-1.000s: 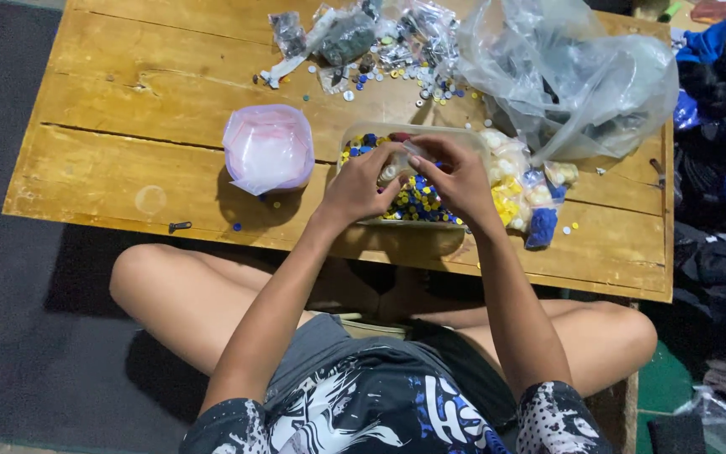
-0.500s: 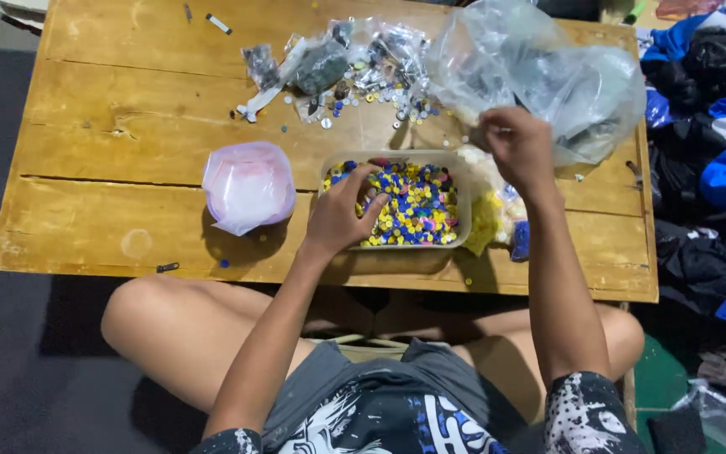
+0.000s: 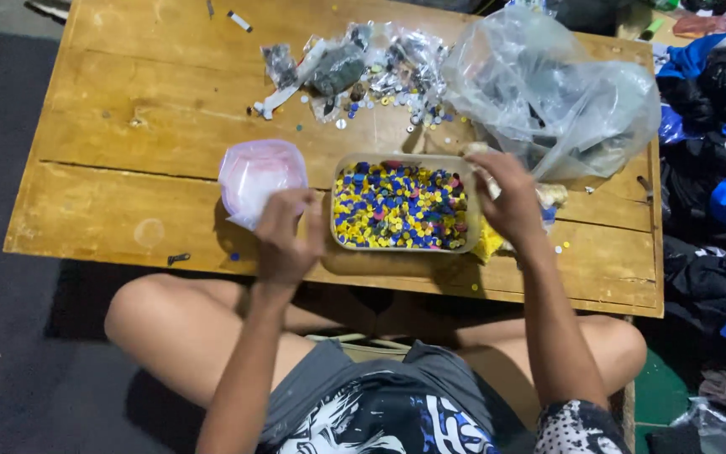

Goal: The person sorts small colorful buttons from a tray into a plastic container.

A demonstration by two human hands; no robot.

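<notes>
Yellow, blue and red plastic discs fill the shallow rectangular clear tray (image 3: 403, 207) almost to its rim, and it sits near the front edge of the low wooden plank table (image 3: 128, 126). The sorting looks well advanced there, yet a scatter of loose small pieces and crumpled little packets (image 3: 363, 71) remains unsorted further back, beside a large clear plastic bag (image 3: 548, 92). The left hand (image 3: 286, 235) hovers just left of the tray, fingers curled inward as if pinching something tiny; I cannot tell whether it holds a piece. The right hand (image 3: 510, 197) rests at the tray's right rim, fingers bent, touching a pale item there. Half a second ago the left hand lay on the tray's contents and the right was raised toward the bag; now the left has withdrawn toward the small round translucent pink-tinted tub (image 3: 260, 179), and the right has dropped to the tray.
</notes>
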